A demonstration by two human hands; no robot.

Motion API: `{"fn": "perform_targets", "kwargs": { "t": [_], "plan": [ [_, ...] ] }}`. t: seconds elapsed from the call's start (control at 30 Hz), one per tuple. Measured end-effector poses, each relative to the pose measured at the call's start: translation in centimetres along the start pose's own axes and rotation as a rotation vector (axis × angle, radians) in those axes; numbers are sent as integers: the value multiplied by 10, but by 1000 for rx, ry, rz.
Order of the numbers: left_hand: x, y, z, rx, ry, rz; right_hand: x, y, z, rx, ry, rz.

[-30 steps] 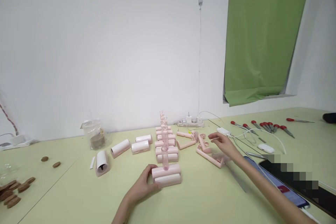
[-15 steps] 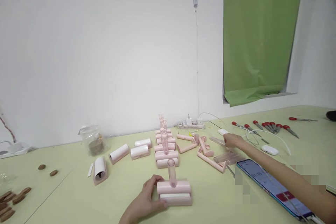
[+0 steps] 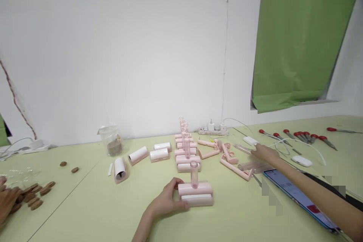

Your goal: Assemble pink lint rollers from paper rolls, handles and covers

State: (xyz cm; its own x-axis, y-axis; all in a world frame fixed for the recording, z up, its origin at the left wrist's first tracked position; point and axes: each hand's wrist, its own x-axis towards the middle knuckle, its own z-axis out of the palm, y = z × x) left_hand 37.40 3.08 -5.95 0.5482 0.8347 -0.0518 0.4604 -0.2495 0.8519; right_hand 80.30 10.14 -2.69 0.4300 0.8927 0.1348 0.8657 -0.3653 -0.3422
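In the head view, the left hand (image 3: 170,198) clasps the left end of a pink lint roller (image 3: 195,188), its thumb low on the front and its other fingers partly hidden behind; the roller sits on the pale yellow-green table (image 3: 119,211), nearest the person. The right hand (image 3: 263,154) reaches out with its fingers bent down at the end of a slim clear handle (image 3: 242,149), but its fingertips are hidden, so whether it pinches the handle I cannot tell. Its forearm covers part of the smartphone (image 3: 295,198), and a pixelated patch blots out the table nearby. Behind the held roller, a row of similar rollers (image 3: 185,151) runs toward the wall, the nearer ones masking those farther back. At the left edge a co-worker's hand (image 3: 8,200), cut off by the border, touches flat, rounded brown pieces (image 3: 36,196), with crinkled clear film behind. The held roller pairs a glossy pink cylinder with a white one, and a translucent, round-ended tube stands upright on it. Right of the row lie smooth pink angled frames (image 3: 235,168); left of it, white paper-like rolls (image 3: 159,155) rest in pink shells. A see-through bag (image 3: 113,143) holds brown contents too blurred to name.
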Motion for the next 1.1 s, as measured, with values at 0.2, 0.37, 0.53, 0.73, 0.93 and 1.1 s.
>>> {"fn": "perform_targets", "kwargs": {
  "t": [0.2, 0.37, 0.53, 0.73, 0.93, 1.1],
  "plan": [
    [-1, 3, 0, -22, -10, -8, -27, -41, -10, 321, -80, -285],
    [6, -4, -8, -143, -54, -46, -79, -103, -10, 611, -169, -514],
    [15, 11, -18, -136, 91, 8, -121, -150, -23, 918, -396, -686],
    [38, 64, 13, -152, 345, 262, -138, -179, -37, 731, -356, -795],
    [66, 68, 40, -599, 176, 215, -151, -190, -38, 579, -298, -778],
    [66, 68, 45, -694, 144, 130, -146, -188, -43, 559, -264, -859]
  ]
}}
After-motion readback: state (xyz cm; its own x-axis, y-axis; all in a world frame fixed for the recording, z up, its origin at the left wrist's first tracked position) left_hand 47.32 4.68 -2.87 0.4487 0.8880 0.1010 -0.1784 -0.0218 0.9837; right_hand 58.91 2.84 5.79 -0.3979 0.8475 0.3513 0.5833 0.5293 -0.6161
